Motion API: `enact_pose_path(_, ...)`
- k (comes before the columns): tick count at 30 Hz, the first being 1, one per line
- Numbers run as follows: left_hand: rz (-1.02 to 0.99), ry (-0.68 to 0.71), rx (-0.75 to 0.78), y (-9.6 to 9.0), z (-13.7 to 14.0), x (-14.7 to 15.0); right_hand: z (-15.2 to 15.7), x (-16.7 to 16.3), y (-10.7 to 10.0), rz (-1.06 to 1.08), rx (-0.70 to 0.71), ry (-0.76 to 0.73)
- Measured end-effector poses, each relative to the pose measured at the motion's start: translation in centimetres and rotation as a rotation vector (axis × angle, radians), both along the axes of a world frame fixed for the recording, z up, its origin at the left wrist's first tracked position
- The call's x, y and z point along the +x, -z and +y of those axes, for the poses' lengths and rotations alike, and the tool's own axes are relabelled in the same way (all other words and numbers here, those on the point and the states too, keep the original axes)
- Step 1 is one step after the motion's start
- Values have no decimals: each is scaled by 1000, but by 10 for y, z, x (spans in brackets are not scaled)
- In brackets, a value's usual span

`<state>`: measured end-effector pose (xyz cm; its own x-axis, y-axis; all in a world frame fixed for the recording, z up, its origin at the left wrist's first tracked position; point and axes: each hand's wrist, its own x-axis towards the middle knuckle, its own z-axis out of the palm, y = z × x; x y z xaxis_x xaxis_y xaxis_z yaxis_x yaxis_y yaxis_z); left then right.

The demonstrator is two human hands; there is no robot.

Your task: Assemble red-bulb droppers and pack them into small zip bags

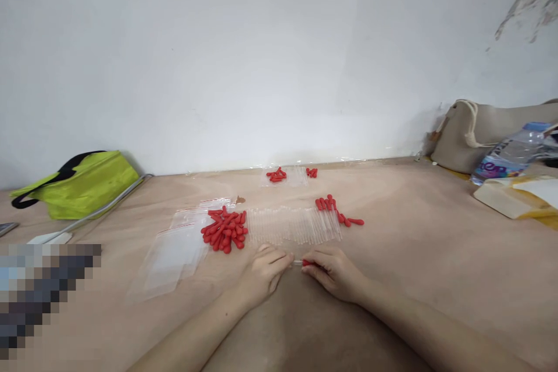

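My left hand (270, 264) is closed on a thin clear dropper tube (297, 263), with only a short length showing past the fingertips. My right hand (333, 273) pinches a red rubber bulb (307, 263) at the tube's right end. How far the tube sits inside the bulb is hidden by the fingers. Just beyond my hands lies a row of clear tubes (283, 225), side by side. To its left is a heap of red bulbs (224, 231). Some tubes at the row's right end meet a few red bulbs (326, 203); more bulbs (349, 220) lie beside them.
Clear zip bags (174, 256) lie flat at left. Near the wall is a small group of red bulbs (276, 175) and tubes. A yellow-green bag (93, 183) stands far left; a beige bag (462, 139) and a water bottle (508, 154) stand at right.
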<state>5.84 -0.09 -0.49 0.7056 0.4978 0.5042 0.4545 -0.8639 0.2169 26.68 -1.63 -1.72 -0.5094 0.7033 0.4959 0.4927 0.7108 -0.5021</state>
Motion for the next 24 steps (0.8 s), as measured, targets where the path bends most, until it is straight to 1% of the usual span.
enact_pose_path(6, 26, 31, 23, 4, 1, -1, 0, 0, -1, -103, 53, 28)
enact_pose_path(12, 15, 40, 60, 5, 1, 2, 1, -2, -3, -139, 53, 16)
enact_pose_path(16, 28, 25, 49, 7, 0, 4, 2, -4, 0, -140, 50, 9)
enact_pose_path(21, 22, 17, 35, 7, -1, 6, 5, -4, 0, -101, 6, -4)
enact_pose_path(24, 7, -53, -22, 7, -1, 6, 8, -5, -2, 10, -66, -19)
